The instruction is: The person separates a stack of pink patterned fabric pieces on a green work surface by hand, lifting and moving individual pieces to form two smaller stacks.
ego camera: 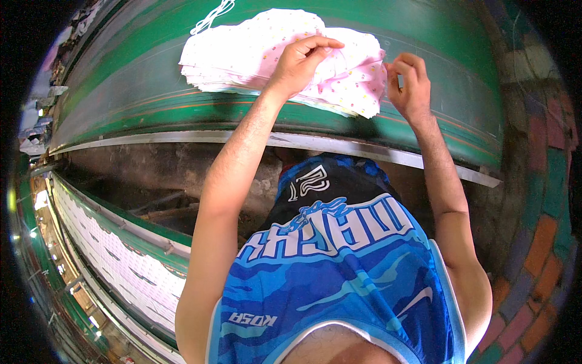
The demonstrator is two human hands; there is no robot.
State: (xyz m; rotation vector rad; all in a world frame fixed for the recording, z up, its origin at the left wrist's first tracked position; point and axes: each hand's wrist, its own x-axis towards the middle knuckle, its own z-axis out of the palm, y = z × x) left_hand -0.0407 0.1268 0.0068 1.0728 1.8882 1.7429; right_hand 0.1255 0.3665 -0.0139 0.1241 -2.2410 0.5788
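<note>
A stack of thin pink fabric pieces (241,54) with a small flower print lies on the green table (150,98). My left hand (300,61) is over the middle of the stack, thumb and index finger close together at the top cloth; whether they pinch it cannot be made out. Just beyond the stack's right edge, my right hand (409,82) is raised with curled fingers, its fingertips close to the cloth's edge. Whether it grips a bit of cloth or thread is unclear. White cords (211,19) lie looped at the stack's far left corner.
A pale metal edge strip (345,146) runs along the table's near side. At the lower left stands another long table with white patterned cloth (122,255) spread on it. Coloured paving bricks (541,236) cover the floor at right.
</note>
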